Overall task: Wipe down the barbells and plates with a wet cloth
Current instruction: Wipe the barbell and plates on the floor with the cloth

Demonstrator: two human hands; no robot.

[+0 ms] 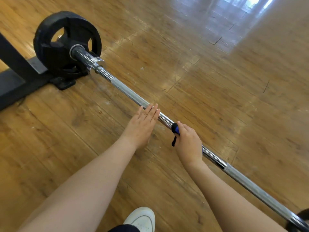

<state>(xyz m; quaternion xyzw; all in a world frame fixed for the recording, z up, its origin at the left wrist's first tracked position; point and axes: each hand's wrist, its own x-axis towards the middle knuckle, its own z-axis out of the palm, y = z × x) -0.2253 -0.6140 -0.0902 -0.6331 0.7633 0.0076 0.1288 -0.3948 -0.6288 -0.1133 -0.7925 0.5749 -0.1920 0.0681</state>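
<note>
— What's over there on the left?

— A black metal stand [15,71], its flat base resting on the floor, with one beam slanting up out of view. A small black foot pad [64,83] sticks out at its near corner.

— And the floor?

— Wooden planks [209,91], warm brown, scuffed and scratched, with a few pale specks. Far off to the upper right it shines with window glare [234,19].

— Anything closer?

— A white sneaker [142,218] at the bottom edge, toe pointing forward on the boards, a bit of dark clothing [123,229] just beside it.
</note>
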